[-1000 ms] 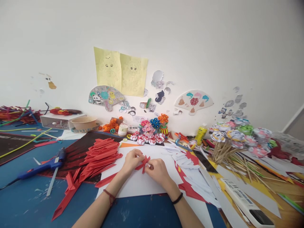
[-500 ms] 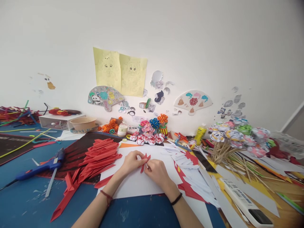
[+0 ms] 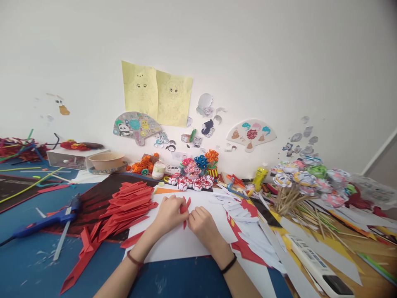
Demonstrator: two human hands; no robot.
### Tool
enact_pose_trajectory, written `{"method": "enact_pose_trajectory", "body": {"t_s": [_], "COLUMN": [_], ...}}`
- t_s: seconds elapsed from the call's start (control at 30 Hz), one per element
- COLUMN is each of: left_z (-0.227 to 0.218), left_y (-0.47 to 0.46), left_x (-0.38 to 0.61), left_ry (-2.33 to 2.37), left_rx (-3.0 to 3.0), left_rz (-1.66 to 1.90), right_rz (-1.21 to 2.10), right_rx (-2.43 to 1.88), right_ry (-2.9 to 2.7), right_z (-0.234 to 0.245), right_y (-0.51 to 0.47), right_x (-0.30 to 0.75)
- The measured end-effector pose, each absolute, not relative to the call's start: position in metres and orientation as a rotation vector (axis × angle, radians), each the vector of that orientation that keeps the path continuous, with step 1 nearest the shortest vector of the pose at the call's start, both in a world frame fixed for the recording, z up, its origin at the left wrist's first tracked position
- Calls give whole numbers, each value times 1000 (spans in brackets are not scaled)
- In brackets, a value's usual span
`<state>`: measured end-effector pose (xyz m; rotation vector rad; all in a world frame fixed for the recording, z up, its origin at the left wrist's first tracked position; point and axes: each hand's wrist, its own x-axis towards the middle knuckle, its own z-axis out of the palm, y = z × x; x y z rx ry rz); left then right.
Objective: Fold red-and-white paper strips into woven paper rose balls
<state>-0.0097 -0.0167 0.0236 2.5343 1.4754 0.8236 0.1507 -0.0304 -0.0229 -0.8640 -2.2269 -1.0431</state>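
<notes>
My left hand (image 3: 169,214) and my right hand (image 3: 201,222) meet over a white sheet (image 3: 182,240) on the table. Together they pinch a small folded red paper piece (image 3: 186,207), which stands nearly upright between the fingers. Both hands have curled, closed fingers. A heap of folded red paper strips (image 3: 130,200) lies just left of my left hand. A pile of white and red paper cuttings (image 3: 245,219) lies right of my right hand.
A blue glue gun (image 3: 46,217) lies at the left on the blue mat. Small paper flowers (image 3: 194,182) and a yellow glue bottle (image 3: 259,176) stand by the wall. Paper flowers on sticks (image 3: 297,186) and a white remote (image 3: 313,265) are at the right.
The red piece has turned from lying slanted to nearly upright, and both hands have closed in tighter around it. The view has shifted slightly.
</notes>
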Motion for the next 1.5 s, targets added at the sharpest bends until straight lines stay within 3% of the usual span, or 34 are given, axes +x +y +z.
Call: {"method": "enact_pose_trajectory", "body": {"t_s": [0.23, 0.5, 0.6, 0.73, 0.83, 0.97, 1.5], "left_z": [27, 25, 27, 34, 37, 34, 26], "left_y": [-20, -19, -17, -15, -16, -16, -15], "left_x": [-10, -14, -19, -27, -27, -24, -16], "left_ry": [1497, 1517, 1501, 1323, 1152, 1073, 1173], "left_rx": [2964, 2996, 2892, 2674, 2641, 2597, 2263], "left_rz": [789, 830, 915, 1061, 1149, 1238, 1218], "right_rz": [-1134, -1077, -728, 115, 727, 1067, 500], "right_rx": [-892, -930, -1048, -1204, -1070, -841, -1004], "right_ry": [-2149, -2143, -2095, -1729, -1576, -1508, -1590], "right_z": [-18, -13, -12, -10, -11, -13, -8], "right_y": [-36, -41, -39, -29, -21, -18, -28], "right_x": [147, 146, 151, 159, 160, 159, 147]}}
